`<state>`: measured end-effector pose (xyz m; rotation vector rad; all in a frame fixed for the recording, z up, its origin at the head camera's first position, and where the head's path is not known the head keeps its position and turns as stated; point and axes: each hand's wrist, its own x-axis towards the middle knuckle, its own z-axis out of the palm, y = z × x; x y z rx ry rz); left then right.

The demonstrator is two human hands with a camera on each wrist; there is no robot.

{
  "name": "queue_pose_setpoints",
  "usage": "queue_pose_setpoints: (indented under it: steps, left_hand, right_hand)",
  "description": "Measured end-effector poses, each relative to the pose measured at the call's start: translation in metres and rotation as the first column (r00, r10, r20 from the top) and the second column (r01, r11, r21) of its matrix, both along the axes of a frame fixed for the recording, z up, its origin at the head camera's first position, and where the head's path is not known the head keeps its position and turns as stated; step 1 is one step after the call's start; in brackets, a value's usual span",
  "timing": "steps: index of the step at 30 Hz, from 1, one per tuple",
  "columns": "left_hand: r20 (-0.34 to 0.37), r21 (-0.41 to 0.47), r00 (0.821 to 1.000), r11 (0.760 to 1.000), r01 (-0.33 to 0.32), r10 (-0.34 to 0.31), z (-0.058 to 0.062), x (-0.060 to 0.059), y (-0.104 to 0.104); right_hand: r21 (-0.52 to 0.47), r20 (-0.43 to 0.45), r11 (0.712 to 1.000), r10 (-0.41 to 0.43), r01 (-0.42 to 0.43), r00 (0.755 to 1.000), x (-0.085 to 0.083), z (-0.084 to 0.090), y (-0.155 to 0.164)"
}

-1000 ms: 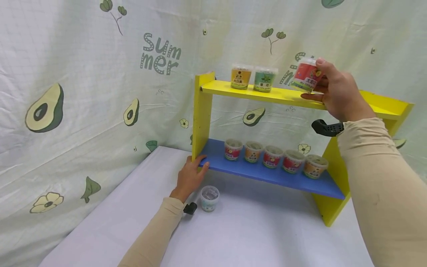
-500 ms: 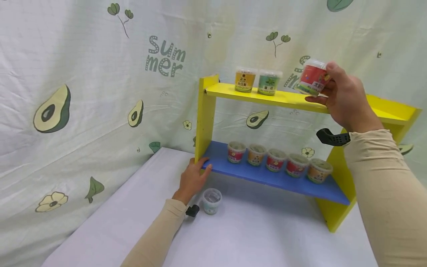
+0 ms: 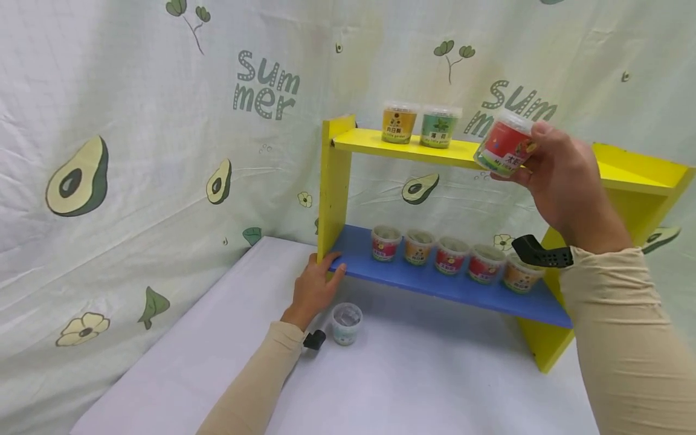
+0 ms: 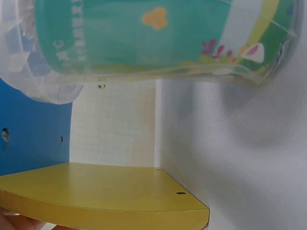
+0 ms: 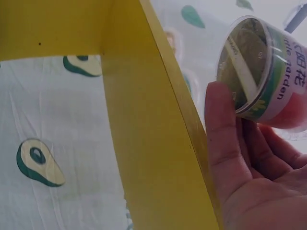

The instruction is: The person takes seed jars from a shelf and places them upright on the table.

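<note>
My right hand (image 3: pixel 568 184) pinches a red-labelled clear plastic cup (image 3: pixel 504 147), tilted, in front of the yellow upper board (image 3: pixel 467 154). In the right wrist view, one finger lies against the cup's base (image 5: pixel 247 62), beside the yellow board's edge. At the lower left corner of the two-tier shelf, my left hand (image 3: pixel 312 293) grips the yellow side panel (image 3: pixel 333 187), thumb by the blue lower board (image 3: pixel 424 281). A pale teal-labelled cup (image 3: pixel 346 324) stands on the table right of that wrist; its label (image 4: pixel 158 38) fills the top of the left wrist view.
An orange-labelled cup (image 3: pixel 399 125) and a green-labelled cup (image 3: pixel 438 129) stand at the left of the upper board. Along the blue board runs a row of several red and orange cups (image 3: pixel 450 257). A white table (image 3: pixel 424 374) lies below, and a patterned curtain (image 3: pixel 163 151) hangs behind.
My right hand has lowered slightly with the red-labelled cup and tipped it more. The head view has shifted a little. My left hand keeps its place on the shelf's corner.
</note>
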<state>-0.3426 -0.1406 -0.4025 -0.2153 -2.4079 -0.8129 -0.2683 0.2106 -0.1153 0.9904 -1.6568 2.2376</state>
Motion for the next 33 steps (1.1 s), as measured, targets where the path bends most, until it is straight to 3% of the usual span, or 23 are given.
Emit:
queue_pose_setpoints:
  steps: [8,14,21,27,33]
  left_hand:
    - [-0.004,0.005,1.0,1.0,-0.009,0.009,-0.003,-0.001,-0.003]
    - [-0.024,0.005,1.0,1.0,0.013,-0.013,-0.003,-0.005,-0.003]
    - [-0.042,0.006,0.999,1.0,0.02,-0.02,-0.002,-0.005,0.002]
    - [-0.026,-0.015,1.0,1.0,0.016,-0.016,-0.001,-0.006,0.005]
    - [-0.033,-0.009,0.999,1.0,-0.007,0.007,-0.003,-0.004,0.0]
  right_hand:
    - [0.044,-0.067,0.999,0.008,-0.005,0.998,0.019,-0.05,-0.01]
    - [0.126,-0.016,0.986,-0.105,0.106,0.994,0.033,-0.096,-0.013]
    - [0.178,0.028,0.974,-0.15,0.143,0.988,0.037,-0.141,-0.016]
    - [0.155,-0.008,0.983,-0.096,0.096,0.995,0.037,-0.167,-0.03]
    - [0.262,0.004,0.96,-0.104,0.099,0.995,0.028,-0.177,-0.046]
